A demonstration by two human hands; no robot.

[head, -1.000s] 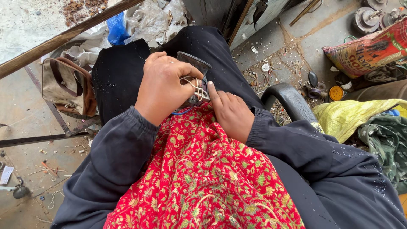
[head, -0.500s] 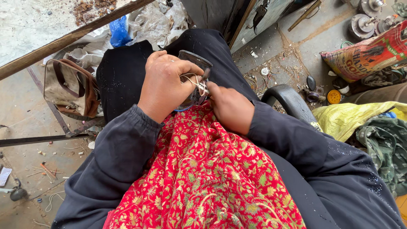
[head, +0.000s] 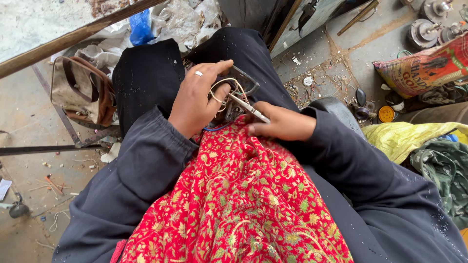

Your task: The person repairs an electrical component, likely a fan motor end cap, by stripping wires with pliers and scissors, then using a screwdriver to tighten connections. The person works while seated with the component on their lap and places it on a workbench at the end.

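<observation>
Nearest the viewer: red patterned cloth (head: 234, 204) with green and gold floral print, draped over the lap and reaching up to both wrists. Dark sleeves frame it on either side. Above the cloth, left hand (head: 197, 100), ring on one finger, curled around a small dark device (head: 234, 95) resting on the lap between the knees; pale wires (head: 222, 90) loop out of the device beneath the thumb, and a blue wire shows at the cloth's edge. Right hand (head: 282, 122) lies just beside it, fingers closed on a thin metal tool (head: 248, 107) whose tip points into the device; whether the tip touches the wires cannot be told. Beyond the hands, black trouser legs extend away. Left of the legs, a brown bag (head: 80, 92) on the concrete floor, next to a dark metal bar. Right side: yellow-green cloth (head: 414, 136), a printed sack (head: 429, 65), a small orange-lidded round container (head: 386, 114). Farthest: blue plastic scrap (head: 141, 27), crumpled wrapping, round metal machine parts (head: 424, 31) at the top right.
</observation>
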